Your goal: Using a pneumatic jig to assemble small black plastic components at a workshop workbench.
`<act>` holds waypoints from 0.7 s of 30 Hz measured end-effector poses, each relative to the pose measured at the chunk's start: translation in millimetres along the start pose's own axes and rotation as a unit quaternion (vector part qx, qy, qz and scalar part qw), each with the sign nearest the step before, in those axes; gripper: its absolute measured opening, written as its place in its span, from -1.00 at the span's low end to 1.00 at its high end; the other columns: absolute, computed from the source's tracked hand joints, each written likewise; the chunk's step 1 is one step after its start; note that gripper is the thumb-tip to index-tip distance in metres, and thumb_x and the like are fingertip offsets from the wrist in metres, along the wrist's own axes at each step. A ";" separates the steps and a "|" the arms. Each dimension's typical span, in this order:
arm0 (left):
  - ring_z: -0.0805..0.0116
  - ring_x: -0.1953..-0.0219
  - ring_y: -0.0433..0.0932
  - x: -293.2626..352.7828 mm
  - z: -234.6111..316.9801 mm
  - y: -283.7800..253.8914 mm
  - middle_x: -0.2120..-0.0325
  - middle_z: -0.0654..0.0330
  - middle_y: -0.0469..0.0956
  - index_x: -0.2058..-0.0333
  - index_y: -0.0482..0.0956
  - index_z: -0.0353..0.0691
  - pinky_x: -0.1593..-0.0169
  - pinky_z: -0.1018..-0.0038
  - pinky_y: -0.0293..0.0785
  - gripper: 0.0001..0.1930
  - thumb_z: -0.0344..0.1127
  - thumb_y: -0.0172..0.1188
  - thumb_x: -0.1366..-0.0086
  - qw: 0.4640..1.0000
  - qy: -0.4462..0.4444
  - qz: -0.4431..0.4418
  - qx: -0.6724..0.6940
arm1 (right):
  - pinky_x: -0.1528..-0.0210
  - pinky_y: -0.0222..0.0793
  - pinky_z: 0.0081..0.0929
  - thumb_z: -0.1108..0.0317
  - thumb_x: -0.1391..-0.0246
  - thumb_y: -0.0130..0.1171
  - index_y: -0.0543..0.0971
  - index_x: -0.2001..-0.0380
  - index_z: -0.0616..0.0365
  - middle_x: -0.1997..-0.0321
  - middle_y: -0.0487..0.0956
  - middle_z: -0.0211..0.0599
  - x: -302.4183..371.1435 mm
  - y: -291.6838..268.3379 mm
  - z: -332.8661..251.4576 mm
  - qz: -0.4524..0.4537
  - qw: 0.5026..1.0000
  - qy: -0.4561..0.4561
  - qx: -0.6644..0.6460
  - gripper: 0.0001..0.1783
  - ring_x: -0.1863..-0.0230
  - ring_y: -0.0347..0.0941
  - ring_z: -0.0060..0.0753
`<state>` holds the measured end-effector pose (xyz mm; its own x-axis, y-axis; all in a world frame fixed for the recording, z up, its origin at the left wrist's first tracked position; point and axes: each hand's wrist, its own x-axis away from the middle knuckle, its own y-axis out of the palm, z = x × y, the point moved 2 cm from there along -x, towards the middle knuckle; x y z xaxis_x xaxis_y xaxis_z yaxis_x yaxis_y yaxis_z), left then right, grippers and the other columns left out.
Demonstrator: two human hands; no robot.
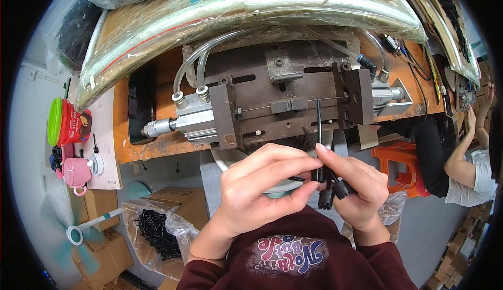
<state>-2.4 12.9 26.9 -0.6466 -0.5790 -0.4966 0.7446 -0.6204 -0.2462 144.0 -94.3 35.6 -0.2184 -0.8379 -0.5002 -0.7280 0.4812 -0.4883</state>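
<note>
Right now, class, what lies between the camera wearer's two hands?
In the head view, slim black rods sit between the left hand and the right hand.

The right hand (361, 186) partly hides the black rods (318, 175); their exact number cannot be told. What the left hand's (267, 180) curled palm contains is hidden. At left, the fan's (75, 235) blades blur, and the bag's (181, 233) black pieces (156, 232) are too small to count. The right rim cuts off a co-worker (474, 177).

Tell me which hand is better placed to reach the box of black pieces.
Probably the left hand: nearer the plastic-lined box, while the right hand holds black rods.
</note>
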 end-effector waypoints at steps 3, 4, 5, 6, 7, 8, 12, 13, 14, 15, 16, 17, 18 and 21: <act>0.29 0.31 0.68 -0.5 -0.6 -0.4 0.29 0.02 0.68 0.22 0.72 -0.37 0.23 0.48 0.61 -0.67 -0.52 0.49 0.04 1.000 -0.016 0.002 0.025 | 0.27 0.64 -0.45 0.75 0.32 0.28 0.64 -0.04 0.29 0.19 0.73 -0.08 4.1 -2.6 2.7 -0.011 1.000 -0.007 0.008 -0.32 0.32 0.71 -0.27; 0.28 0.30 0.68 -1.9 1.0 -0.5 0.29 0.02 0.68 0.22 0.72 -0.36 0.23 0.48 0.60 -0.66 -0.52 0.50 0.06 0.999 -0.016 0.003 0.030 | 0.27 0.64 -0.45 0.74 0.32 0.29 0.64 -0.04 0.30 0.20 0.73 -0.09 3.9 -2.6 2.3 -0.005 1.000 -0.015 0.013 -0.33 0.31 0.71 -0.27; 0.28 0.29 0.68 -2.8 1.6 -0.6 0.29 0.02 0.68 0.23 0.72 -0.36 0.22 0.47 0.60 -0.65 -0.52 0.52 0.08 0.999 -0.017 0.005 0.034 | 0.27 0.64 -0.45 0.73 0.33 0.30 0.65 -0.03 0.31 0.21 0.73 -0.10 3.5 -2.5 1.7 0.000 1.000 -0.023 0.018 -0.33 0.31 0.71 -0.27; 0.28 0.28 0.68 -2.3 0.4 -0.8 0.30 0.03 0.68 0.23 0.72 -0.36 0.21 0.47 0.60 -0.63 -0.51 0.53 0.11 0.999 -0.018 0.006 0.030 | 0.26 0.64 -0.45 0.73 0.33 0.31 0.65 -0.02 0.31 0.22 0.73 -0.10 3.7 -2.4 1.1 0.006 0.999 -0.030 0.022 -0.34 0.31 0.71 -0.27; 0.28 0.27 0.67 -1.8 -1.7 -1.2 0.31 0.04 0.68 0.24 0.72 -0.35 0.21 0.46 0.59 -0.62 -0.51 0.55 0.13 0.999 -0.020 0.007 0.027 | 0.27 0.64 -0.45 0.72 0.31 0.33 0.65 0.00 0.32 0.22 0.73 -0.11 3.6 -2.8 0.5 0.003 1.000 -0.022 0.022 -0.37 0.31 0.71 -0.27; 0.28 0.26 0.67 -1.3 -3.0 -1.7 0.31 0.05 0.68 0.24 0.73 -0.35 0.20 0.46 0.58 -0.60 -0.50 0.57 0.15 0.999 -0.021 0.009 0.023 | 0.27 0.64 -0.45 0.72 0.30 0.34 0.66 0.02 0.32 0.23 0.73 -0.11 3.3 -3.7 -0.5 0.000 1.000 -0.015 0.022 -0.40 0.31 0.71 -0.27; 0.25 0.26 0.66 -0.8 1.3 -5.6 0.31 0.09 0.67 0.24 0.73 -0.34 0.18 0.43 0.59 -0.60 -0.47 0.58 0.15 0.995 -0.004 0.039 -0.093 | 0.27 0.64 -0.47 0.71 0.20 0.39 0.68 0.13 0.30 0.24 0.72 -0.12 4.7 -4.4 5.2 0.057 0.997 -0.026 0.046 -0.56 0.32 0.70 -0.28; 0.24 0.26 0.66 0.3 2.3 -4.9 0.30 0.11 0.67 0.24 0.73 -0.33 0.17 0.41 0.60 -0.60 -0.47 0.57 0.14 0.988 0.011 0.042 -0.147 | 0.30 0.62 -0.48 0.69 0.12 0.41 0.68 0.18 0.28 0.28 0.71 -0.13 5.8 -7.2 6.3 0.060 0.997 -0.014 0.042 -0.65 0.34 0.68 -0.31; 0.22 0.25 0.66 1.3 3.3 -3.8 0.30 0.12 0.66 0.23 0.73 -0.33 0.15 0.40 0.60 -0.61 -0.47 0.56 0.13 0.978 0.027 0.045 -0.200 | 0.31 0.61 -0.49 0.69 0.12 0.41 0.68 0.18 0.28 0.29 0.71 -0.14 8.4 -9.4 8.1 0.079 0.996 0.007 0.029 -0.66 0.35 0.67 -0.33; 0.19 0.24 0.67 2.0 3.8 -2.4 0.19 0.07 0.67 0.24 0.72 -0.33 0.10 0.34 0.61 -0.66 -0.47 0.51 0.07 0.974 0.019 0.036 -0.223 | 0.33 0.60 -0.50 0.69 0.11 0.41 0.68 0.18 0.28 0.30 0.70 -0.14 11.9 -10.7 9.9 0.097 0.995 0.029 0.016 -0.66 0.36 0.66 -0.35; 0.19 0.23 0.67 1.5 2.1 -0.4 0.16 0.05 0.67 0.24 0.71 -0.33 0.09 0.33 0.61 -0.67 -0.47 0.50 0.05 0.967 0.028 0.014 -0.251 | 0.34 0.59 -0.51 0.68 0.11 0.41 0.68 0.18 0.28 0.31 0.69 -0.15 14.9 -11.1 11.8 0.115 0.992 0.050 0.003 -0.66 0.37 0.65 -0.37; 0.19 0.23 0.67 0.6 -1.8 1.6 0.12 0.03 0.66 0.24 0.70 -0.33 0.08 0.32 0.61 -0.69 -0.46 0.48 0.03 0.960 0.038 -0.009 -0.279 | 0.38 0.54 -0.55 0.68 0.09 0.40 0.68 0.19 0.28 0.31 0.68 -0.15 17.4 -10.9 14.5 0.144 0.987 0.069 -0.024 -0.68 0.39 0.61 -0.41; 0.19 0.23 0.67 -0.1 -6.0 3.6 0.08 0.02 0.66 0.24 0.69 -0.33 0.07 0.31 0.61 -0.70 -0.46 0.46 0.01 0.950 0.047 -0.031 -0.307 | 0.37 0.53 -0.55 0.68 0.09 0.40 0.68 0.20 0.28 0.31 0.68 -0.15 17.3 -11.4 14.1 0.147 0.986 0.074 -0.020 -0.69 0.38 0.61 -0.42; 0.21 0.26 0.67 -0.5 -13.1 11.1 0.02 0.01 0.64 0.23 0.67 -0.33 0.08 0.34 0.61 -0.71 -0.43 0.43 -0.03 0.931 0.058 -0.048 -0.358 | 0.35 0.51 -0.54 0.68 0.10 0.41 0.68 0.21 0.29 0.32 0.68 -0.16 17.1 -13.5 11.5 0.144 0.987 0.075 0.010 -0.69 0.37 0.60 -0.41</act>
<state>8.3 13.3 13.5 -0.7247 -0.4519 -0.5203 0.6305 -0.1300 -0.7652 157.6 -112.1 25.4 -0.5097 -0.6937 -0.5089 -0.6091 0.7087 -0.3560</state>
